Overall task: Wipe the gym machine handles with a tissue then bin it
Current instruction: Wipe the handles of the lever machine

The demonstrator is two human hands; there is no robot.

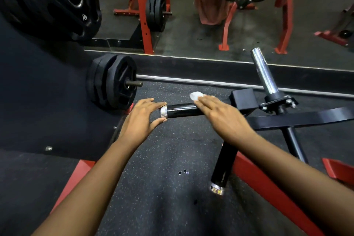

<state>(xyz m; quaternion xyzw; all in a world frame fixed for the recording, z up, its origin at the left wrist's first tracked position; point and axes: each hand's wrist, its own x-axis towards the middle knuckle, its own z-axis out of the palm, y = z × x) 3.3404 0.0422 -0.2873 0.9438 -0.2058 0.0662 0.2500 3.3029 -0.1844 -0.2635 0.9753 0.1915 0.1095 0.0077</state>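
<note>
**White tissue flat on a black handle**

White and crumpled, the tissue [195,95] is the brightest thing we see. It lies on top of the black handle [182,110], towards the end that joins the machine, and only a small wad of it shows beyond the fingertips of the right hand [224,119]. That hand lies palm down across the bar with its fingers straight and close together, pressing the tissue onto the bar. How much tissue is under the palm we cannot tell.

The handle runs level from left to right in front of us, glossy enough to catch the light, and ends on the left in a silver end cap [163,112]. The left hand [143,119] meets it there: a fingertip sits on the upper edge of the cap and the thumb tip on the lower edge, so we read it as a light pinch with the other fingers stretched out.

A second handle [223,166], also black with a shiny cap, slants down towards us below the right wrist, and neither hand touches it. Beside it runs a red frame [268,193]. Everything stands on a dark speckled floor [153,188].

To the left, near the left hand, a stack of black weight plates [113,80] sits on a peg. Behind the right hand a chrome post [265,74] tilts upward. Along the far edge of the floor a mirror [191,34] shows more red frames and plates.
</note>
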